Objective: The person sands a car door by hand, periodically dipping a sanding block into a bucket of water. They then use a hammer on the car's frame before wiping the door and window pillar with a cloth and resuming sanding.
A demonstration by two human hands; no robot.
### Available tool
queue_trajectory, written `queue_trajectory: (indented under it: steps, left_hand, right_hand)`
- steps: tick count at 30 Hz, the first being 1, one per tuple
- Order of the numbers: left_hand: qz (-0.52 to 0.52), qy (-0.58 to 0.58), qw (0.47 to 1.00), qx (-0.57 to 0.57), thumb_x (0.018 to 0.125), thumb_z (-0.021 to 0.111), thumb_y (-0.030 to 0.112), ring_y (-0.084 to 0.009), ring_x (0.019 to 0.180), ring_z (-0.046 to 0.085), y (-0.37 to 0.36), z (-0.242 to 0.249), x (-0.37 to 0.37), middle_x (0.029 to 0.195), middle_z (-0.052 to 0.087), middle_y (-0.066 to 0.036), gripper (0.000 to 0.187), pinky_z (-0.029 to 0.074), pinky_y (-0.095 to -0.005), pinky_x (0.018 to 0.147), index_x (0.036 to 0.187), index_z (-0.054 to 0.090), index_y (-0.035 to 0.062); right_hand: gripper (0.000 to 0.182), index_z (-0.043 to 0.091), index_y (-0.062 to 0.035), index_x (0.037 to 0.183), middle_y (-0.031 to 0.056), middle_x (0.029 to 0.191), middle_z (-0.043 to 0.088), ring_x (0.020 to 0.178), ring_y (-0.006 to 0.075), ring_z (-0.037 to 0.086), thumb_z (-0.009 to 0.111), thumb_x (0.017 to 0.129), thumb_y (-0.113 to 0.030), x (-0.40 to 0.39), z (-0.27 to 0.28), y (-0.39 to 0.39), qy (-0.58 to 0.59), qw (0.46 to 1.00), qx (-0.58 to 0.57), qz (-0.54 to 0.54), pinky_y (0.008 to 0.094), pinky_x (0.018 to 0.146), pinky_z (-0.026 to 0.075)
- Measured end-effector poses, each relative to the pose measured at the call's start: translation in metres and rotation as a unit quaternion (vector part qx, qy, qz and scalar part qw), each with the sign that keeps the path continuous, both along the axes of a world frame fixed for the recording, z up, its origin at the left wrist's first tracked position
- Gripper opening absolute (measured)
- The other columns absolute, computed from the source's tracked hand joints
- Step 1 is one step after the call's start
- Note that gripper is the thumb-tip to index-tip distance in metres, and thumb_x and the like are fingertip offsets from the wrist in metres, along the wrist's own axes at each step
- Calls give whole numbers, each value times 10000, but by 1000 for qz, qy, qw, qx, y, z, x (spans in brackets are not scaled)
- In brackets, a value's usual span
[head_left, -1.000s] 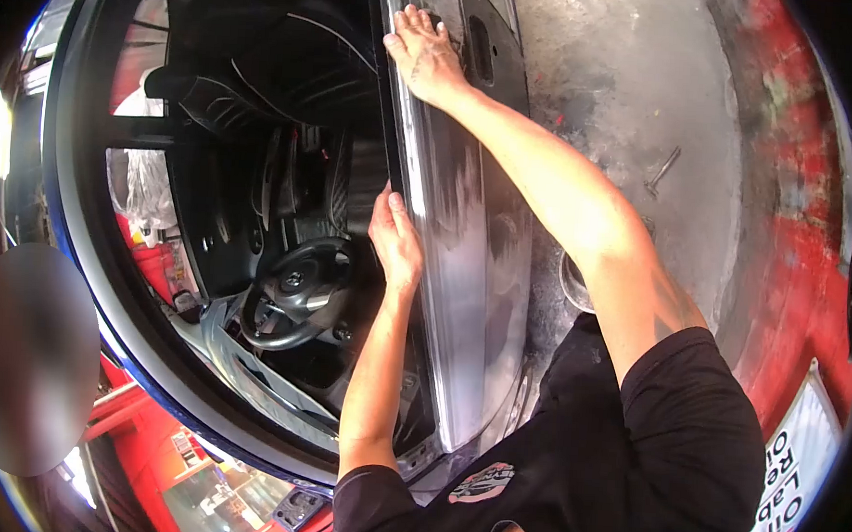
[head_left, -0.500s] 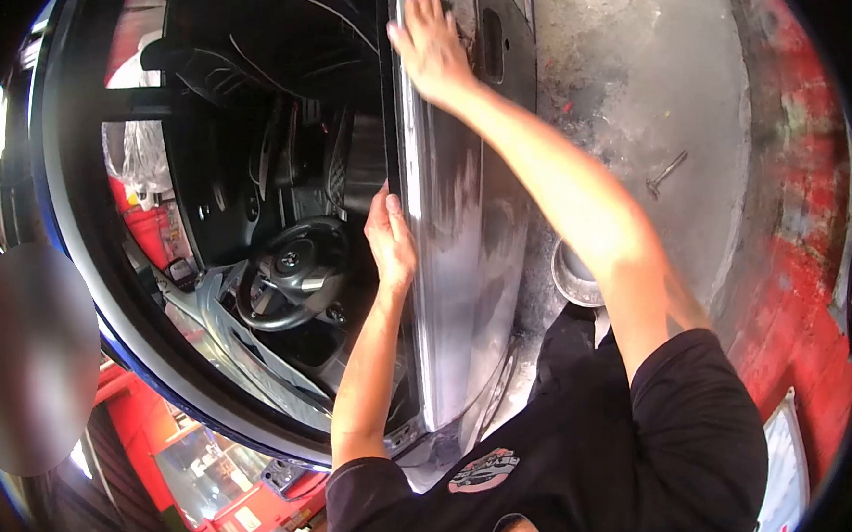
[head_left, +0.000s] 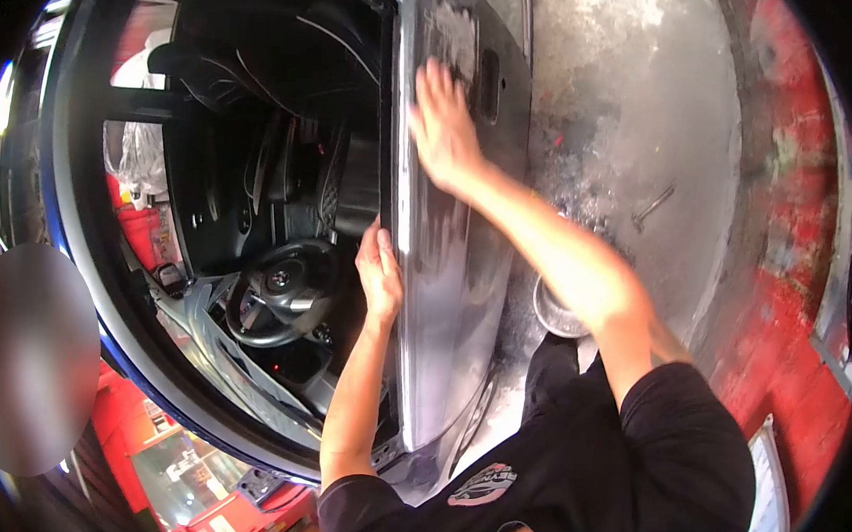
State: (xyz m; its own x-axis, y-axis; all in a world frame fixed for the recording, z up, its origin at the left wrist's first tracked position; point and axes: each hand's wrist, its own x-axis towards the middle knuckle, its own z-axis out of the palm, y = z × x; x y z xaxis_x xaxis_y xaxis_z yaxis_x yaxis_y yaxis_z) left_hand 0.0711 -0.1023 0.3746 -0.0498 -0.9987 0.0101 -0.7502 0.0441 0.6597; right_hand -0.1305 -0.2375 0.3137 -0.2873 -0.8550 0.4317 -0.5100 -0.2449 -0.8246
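A grey car door [head_left: 443, 315] stands in front of me, its paint sanded in dull, patchy areas. My right hand [head_left: 447, 132] lies flat on the outer panel with its fingers stretched, a little below the dark handle recess [head_left: 490, 84]. Along the window edge of the door, my left hand [head_left: 379, 273] is closed round the sill, thumb on top and the other fingers partly hidden on the inner side. A pale, rough patch [head_left: 453, 31] shows on the panel beyond my right hand.
Left of the door is the car's interior with a steering wheel [head_left: 285, 292]. A hammer-like tool [head_left: 653, 208] and a round metal container [head_left: 558, 311] are on the concrete floor [head_left: 637, 104]. A red wall [head_left: 780, 313] runs along the right. A blurred oval [head_left: 28, 361] covers the far left.
My right hand has slid down the door panel toward me, uncovering the pale patch. My left hand keeps its hold on the door edge. The view has shifted slightly.
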Motion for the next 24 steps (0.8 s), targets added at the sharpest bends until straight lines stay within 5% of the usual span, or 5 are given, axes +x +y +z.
queue_trajectory:
  steps: [3,12,17,21,24]
  left_hand:
    - [0,-1,1000,10,1145,414,429,-301,1140,680,-1,9,-5,1234,727,-223,577,499,-402,1018,1421,616,-36]
    - [23,-26,999,42,1147,401,431,-352,1202,678,1,9,-4,1258,714,-258,588,498,-419,1048,1429,601,-45]
    - [22,-42,998,30,1148,396,421,-364,1213,677,-3,8,-5,1260,712,-262,581,498,-422,1054,1430,595,-47]
    - [13,-46,999,12,1147,396,422,-369,1203,678,-5,-7,9,1274,707,-261,580,498,-423,1050,1424,602,-45]
    - [35,-49,997,42,1147,400,420,-365,1180,685,-3,4,0,1272,707,-262,576,503,-422,1037,1416,605,-47]
  right_hand:
    - [701,327,93,1611,288,1744,160,1628,449,139,583,1071,-273,36,-24,107,-54,987,6,150,629,1293,158]
    - [664,311,75,1615,305,1713,238,1611,453,192,348,1147,-394,-33,26,-91,-60,998,16,-8,594,1308,155]
    - [687,299,72,1630,282,1742,187,1635,418,151,487,1101,-325,13,-10,60,-1,989,27,147,637,1293,148]
    - [629,335,44,1625,272,1727,243,1616,394,235,440,1118,-314,-59,7,-93,143,989,-22,14,624,1296,153]
    - [632,365,41,1611,268,1708,295,1599,424,259,376,1143,-385,-68,23,-145,-5,1000,-13,-18,615,1294,172]
